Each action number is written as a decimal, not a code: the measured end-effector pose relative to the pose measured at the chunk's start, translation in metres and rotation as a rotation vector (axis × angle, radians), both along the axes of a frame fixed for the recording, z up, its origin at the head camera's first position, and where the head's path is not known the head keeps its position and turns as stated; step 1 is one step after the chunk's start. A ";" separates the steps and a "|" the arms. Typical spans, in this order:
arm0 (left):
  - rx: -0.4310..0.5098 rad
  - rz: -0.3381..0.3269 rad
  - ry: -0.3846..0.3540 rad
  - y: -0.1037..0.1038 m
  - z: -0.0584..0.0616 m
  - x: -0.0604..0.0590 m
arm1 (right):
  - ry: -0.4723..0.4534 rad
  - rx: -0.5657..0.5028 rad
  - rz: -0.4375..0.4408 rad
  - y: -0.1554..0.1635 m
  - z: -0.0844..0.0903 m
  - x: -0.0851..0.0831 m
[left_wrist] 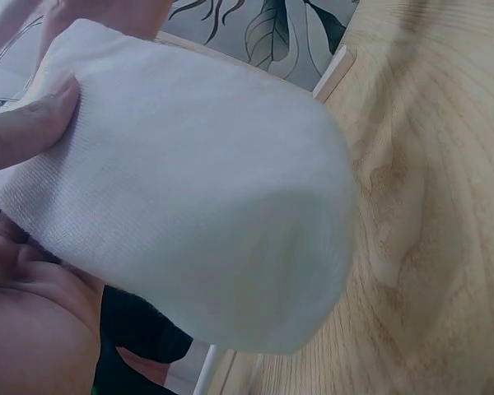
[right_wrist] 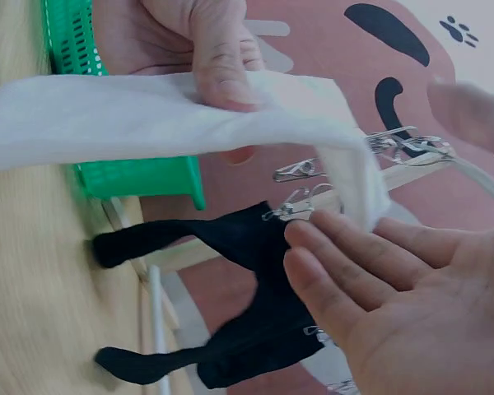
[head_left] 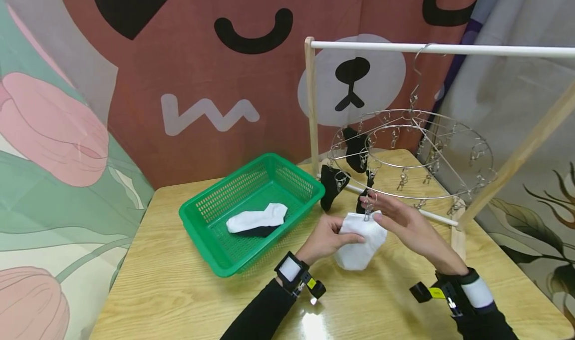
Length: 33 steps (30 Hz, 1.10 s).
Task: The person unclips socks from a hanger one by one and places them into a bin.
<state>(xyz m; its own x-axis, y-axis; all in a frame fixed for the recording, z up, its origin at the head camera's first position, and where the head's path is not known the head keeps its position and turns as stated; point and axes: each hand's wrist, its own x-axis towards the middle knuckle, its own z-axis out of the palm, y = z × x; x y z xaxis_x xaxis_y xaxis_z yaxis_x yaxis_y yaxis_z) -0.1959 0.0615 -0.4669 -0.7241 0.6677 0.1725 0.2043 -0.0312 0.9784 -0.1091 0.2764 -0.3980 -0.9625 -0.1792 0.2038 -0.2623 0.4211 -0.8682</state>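
My left hand (head_left: 334,236) pinches a white sock (head_left: 360,242) just above the table, thumb on top of the fabric (left_wrist: 198,206). The sock's upper edge meets a metal clip (head_left: 369,211) that hangs from the round wire drying hanger (head_left: 411,155); in the right wrist view the clip (right_wrist: 399,144) appears to bite that edge. My right hand (head_left: 397,219) is beside the clip with its fingers straight (right_wrist: 370,263) and holds nothing. Two black socks (head_left: 332,186) (head_left: 357,151) hang from other clips on the hanger.
A green plastic basket (head_left: 211,242) stands to the left on the wooden table (head_left: 179,290), with a white sock (head_left: 257,217) over a dark one inside. The hanger hooks onto a white rod (head_left: 449,49) of a wooden rack. Printed fabric hangs behind.
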 end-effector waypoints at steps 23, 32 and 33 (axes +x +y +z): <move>-0.032 -0.018 0.017 -0.003 0.002 0.001 | -0.011 -0.251 -0.092 -0.010 -0.013 -0.016; -0.035 -0.024 0.058 -0.008 0.008 0.000 | 0.055 -0.365 -0.103 -0.017 -0.015 -0.017; -0.033 -0.025 0.059 -0.008 0.008 -0.001 | 0.068 -0.379 -0.105 -0.018 -0.015 -0.017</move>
<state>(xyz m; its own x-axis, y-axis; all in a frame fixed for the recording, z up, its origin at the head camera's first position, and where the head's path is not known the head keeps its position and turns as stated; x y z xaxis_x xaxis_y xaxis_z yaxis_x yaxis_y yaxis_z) -0.1965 0.0533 -0.4587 -0.6962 0.6917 0.1917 0.2611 -0.0047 0.9653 -0.1259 0.2585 -0.4131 -0.9535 0.0194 0.3008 -0.2974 0.1020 -0.9493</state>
